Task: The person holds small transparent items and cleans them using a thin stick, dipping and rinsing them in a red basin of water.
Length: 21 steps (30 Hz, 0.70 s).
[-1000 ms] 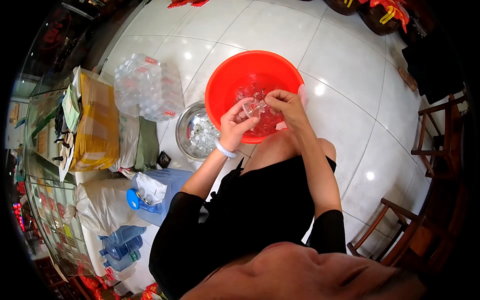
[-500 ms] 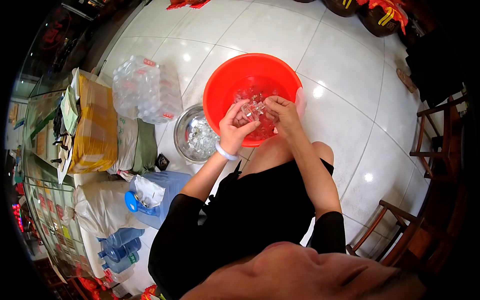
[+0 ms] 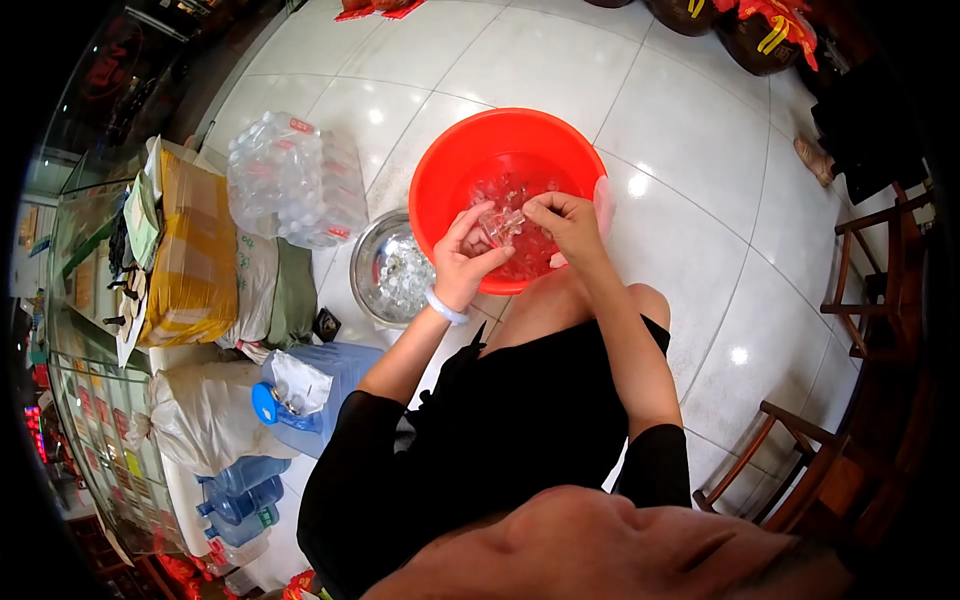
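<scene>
Over the red plastic basin (image 3: 440,160), my left hand (image 3: 466,262) cups a clear, glass-like piece (image 3: 502,225) between thumb and fingers. A pale bracelet circles that wrist. From the other side my right hand (image 3: 568,225) pinches at the edge of the same piece; its exact shape is too small to make out. Below both hands, the basin holds many small clear pieces, seemingly in water. A steel bowl (image 3: 362,285) stands against the basin's left side, with more clear pieces (image 3: 408,275) in it. Something pink (image 3: 602,205) hangs over the basin's right rim.
Shrink-wrapped bottles (image 3: 298,180) stand beyond the bowl. Farther left are a taped cardboard box (image 3: 190,250), sacks (image 3: 205,410) and a blue water container (image 3: 335,385). Wooden chairs (image 3: 790,425) line the right side, where another person's foot (image 3: 815,160) shows. Dark jars (image 3: 750,45) stand at the far end.
My right hand's fingers have shifted slightly left and down against the clear piece, which has turned a little. My left hand has moved marginally. The other person's foot shows more.
</scene>
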### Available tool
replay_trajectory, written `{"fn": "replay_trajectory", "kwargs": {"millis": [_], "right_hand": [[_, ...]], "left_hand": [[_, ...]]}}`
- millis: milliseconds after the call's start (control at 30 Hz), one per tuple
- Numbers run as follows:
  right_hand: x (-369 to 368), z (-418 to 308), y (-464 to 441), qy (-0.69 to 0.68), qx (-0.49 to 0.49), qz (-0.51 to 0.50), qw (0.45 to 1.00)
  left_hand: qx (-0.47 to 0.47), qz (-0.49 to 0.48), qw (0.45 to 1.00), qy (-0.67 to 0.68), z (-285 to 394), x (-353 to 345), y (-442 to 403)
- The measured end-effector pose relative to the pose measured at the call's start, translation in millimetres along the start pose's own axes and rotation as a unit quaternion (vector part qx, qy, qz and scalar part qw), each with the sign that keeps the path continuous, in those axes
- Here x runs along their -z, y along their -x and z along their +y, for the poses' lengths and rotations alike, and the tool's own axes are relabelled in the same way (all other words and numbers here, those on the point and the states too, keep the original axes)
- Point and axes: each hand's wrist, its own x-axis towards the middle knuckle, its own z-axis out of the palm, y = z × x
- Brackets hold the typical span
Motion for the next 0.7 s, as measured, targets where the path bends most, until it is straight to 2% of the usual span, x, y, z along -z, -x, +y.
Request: {"fn": "replay_trajectory", "kwargs": {"millis": [133,200,267,333,367,533,600,633,667,700], "right_hand": [[3.3,-5.4,0.6,-0.057,-0.033,0.068,0.996],[10.7,-8.8,-4.6,-0.143,-0.037,0.183,0.972],[18.0,-8.8,-8.4,-0.188,-0.032,0.187,0.964],[21.5,-9.3,-8.6,-0.225,-0.013,0.202,0.953],[21.9,-9.6,-8.2,-0.227,-0.015,0.207,0.952],[18.7,-8.6,-10.3,-0.287,-0.014,0.203,0.936],[16.5,-9.5,-10.8,-0.299,-0.012,0.203,0.932],[15.2,-10.2,-10.6,-0.308,-0.009,0.2,0.93],[13.8,-11.9,-10.0,-0.309,-0.01,0.204,0.929],[12.9,-14.0,-9.4,-0.311,-0.013,0.2,0.929]], "left_hand": [[0.05,0.003,0.999,0.015,1.0,7.6,0.2],[0.083,0.015,0.996,0.016,-6.9,18.6,-6.6],[0.112,0.023,0.993,0.014,-26.7,40.5,-18.2],[0.215,0.085,0.971,0.059,-38.4,58.6,-28.9],[0.235,0.092,0.966,0.052,-43.5,66.5,-35.3],[0.247,0.08,0.966,-0.021,-92.1,95.7,-72.4],[0.256,0.038,0.951,-0.167,-119.0,105.6,-91.6],[0.28,0.016,0.923,-0.265,-133.3,108.7,-103.5],[0.283,0.013,0.921,-0.267,-148.3,111.0,-109.3],[0.255,0.005,0.878,-0.404,-159.1,105.7,-113.9]]}}
